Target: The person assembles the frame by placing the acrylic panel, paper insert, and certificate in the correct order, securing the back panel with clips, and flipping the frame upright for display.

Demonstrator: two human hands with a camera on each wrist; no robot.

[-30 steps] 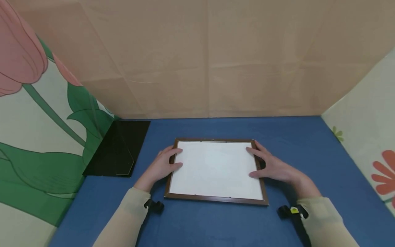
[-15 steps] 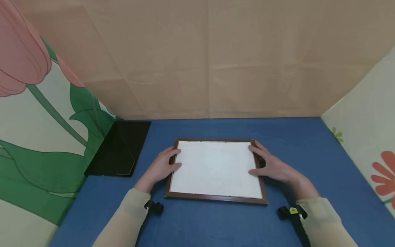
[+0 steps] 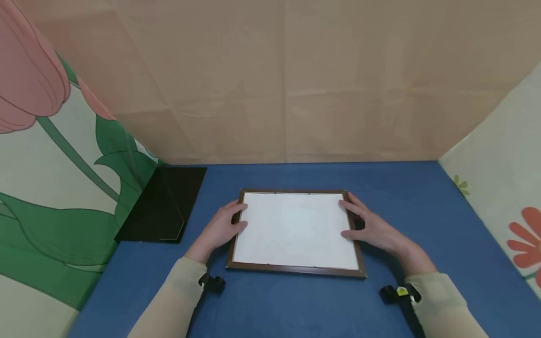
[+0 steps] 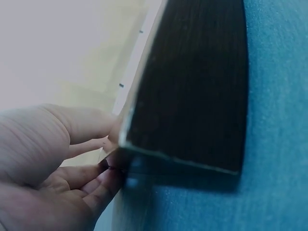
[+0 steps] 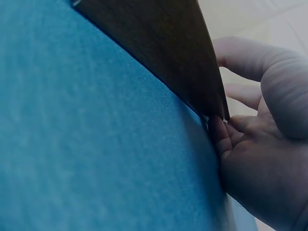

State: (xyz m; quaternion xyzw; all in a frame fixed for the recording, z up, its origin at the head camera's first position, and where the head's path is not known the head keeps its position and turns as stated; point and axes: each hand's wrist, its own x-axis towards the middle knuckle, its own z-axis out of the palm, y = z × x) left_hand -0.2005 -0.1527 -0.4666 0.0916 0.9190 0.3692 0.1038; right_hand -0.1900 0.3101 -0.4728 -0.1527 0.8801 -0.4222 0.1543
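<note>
A brown picture frame (image 3: 296,270) lies on the blue table, filled with a plain white sheet (image 3: 296,230). My left hand (image 3: 221,227) grips its left side, thumb and forefinger over the rim onto the sheet. On the opposite side, my right hand (image 3: 372,230) holds the right rim in the same way. Seen from the left wrist, the frame's dark outer side (image 4: 192,86) stands above the blue cloth, with the other fingers curled at its corner. In the right wrist view, fingertips reach the low edge of the frame (image 5: 168,53).
A glossy black panel (image 3: 169,202) lies at the left of the table (image 3: 296,310). A beige sheet (image 3: 270,84) hangs behind it, and walls with painted flowers (image 3: 528,239) flank both sides. Small black cameras (image 3: 212,284) sit on both wrists.
The frame's near edge has shifted very slightly away from me. Both hands stay at its sides; the left fingertips have drawn back a little toward the rim.
</note>
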